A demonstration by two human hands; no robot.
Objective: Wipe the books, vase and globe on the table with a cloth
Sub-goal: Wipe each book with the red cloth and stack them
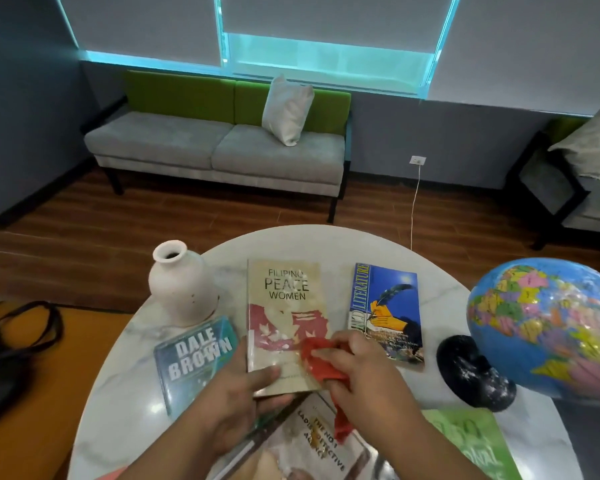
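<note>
Marble table (125,403), round and white, carries all we work on. Our globe (548,327) stands at its right edge on a black base (471,372), well apart from the white vase (182,289), which stands upright at the far left. Between them lie the books: a tan book (284,306) in the middle, a blue book (387,306) to its right, a grey-blue book (194,358) just below the vase, a detective book (312,445) nearest us and a green book (471,441) by the globe's base. Our left hand (236,400) grips the near edge of the tan book, thumb on the cover and fingers curled under it. Our right hand (364,368) is closed around a bunched red cloth (321,362), pressing it onto the lower right part of the same cover, with one tail of cloth hanging down over the detective book.
</note>
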